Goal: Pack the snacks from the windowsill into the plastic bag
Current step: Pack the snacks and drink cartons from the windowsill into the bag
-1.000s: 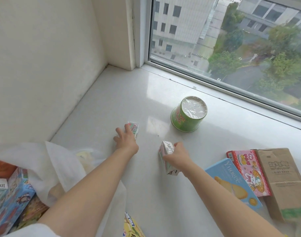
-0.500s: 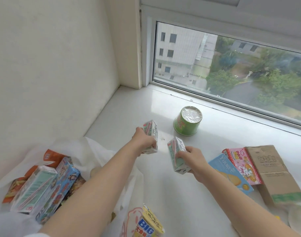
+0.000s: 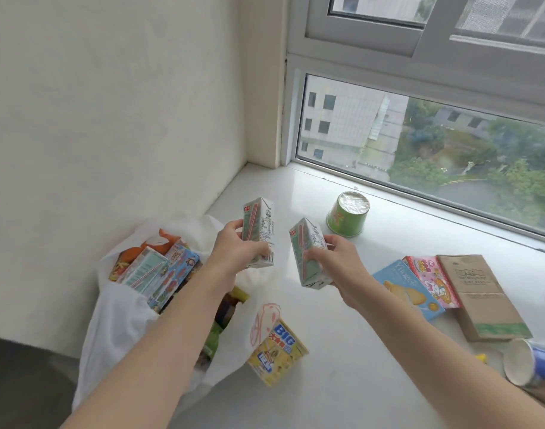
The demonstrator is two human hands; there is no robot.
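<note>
Both cartons have come up off the windowsill (image 3: 342, 351) since a moment ago and now hang in the air at the middle of the frame, carried back from the window toward the bag. Her left hand (image 3: 234, 252) has its fingers and thumb wrapped round the lower half of the left carton (image 3: 260, 226), which stands nearly upright and sticks up above the grip; the right hand (image 3: 336, 261) pinches the right carton (image 3: 305, 246) from its right side near the middle, so the box leans to the left and its bottom end hangs clear below the fingers. The bag (image 3: 116, 320) sags open at lower left, already crowded with boxes, and its mouth lies below and to the left of both cartons, partly under her left forearm. What worries me is that mouth: it looks soft and slumped, nobody is holding it open, and with both hands full a carton let go too early could land on the rim or on the yellow box (image 3: 277, 354) lying at the bag's edge and tumble onto the sill or the floor. The right carton, held only by a side pinch, seems the likelier one to slip. A green cup (image 3: 347, 218), a blue box (image 3: 407, 289), a pink box (image 3: 432, 280) and a brown box (image 3: 481, 298) wait on the sill at right, not yet packed.
</note>
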